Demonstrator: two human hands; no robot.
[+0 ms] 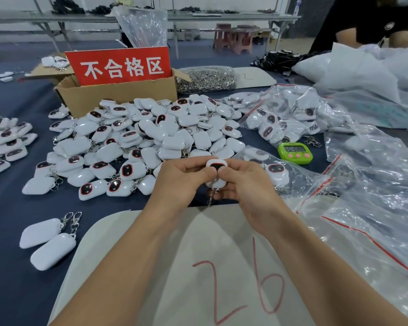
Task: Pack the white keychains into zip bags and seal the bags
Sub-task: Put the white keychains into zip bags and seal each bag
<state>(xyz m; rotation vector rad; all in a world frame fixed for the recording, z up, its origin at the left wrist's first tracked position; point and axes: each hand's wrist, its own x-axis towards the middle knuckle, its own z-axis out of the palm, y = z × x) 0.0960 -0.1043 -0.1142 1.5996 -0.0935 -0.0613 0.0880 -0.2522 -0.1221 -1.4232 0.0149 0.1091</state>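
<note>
You pinch one white keychain (216, 164) between your left hand (181, 177) and right hand (243, 187), just left of the green timer (295, 152); its dangling clip (211, 198) could snag the zip bags (363, 208) right of that timer.

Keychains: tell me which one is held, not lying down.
The keychain pinched between the left grip and right grip, clasp dangling below; all others lie on the table.

Both bare forearms are reaching forward from the lower edge of view, converging at centre, wrists bending slightly inward. Left hand (183, 182) and right hand (244, 192) are meeting fingertip to fingertip, fingers curled, both pinching one white keychain (216, 166) between thumbs and forefingers
</note>
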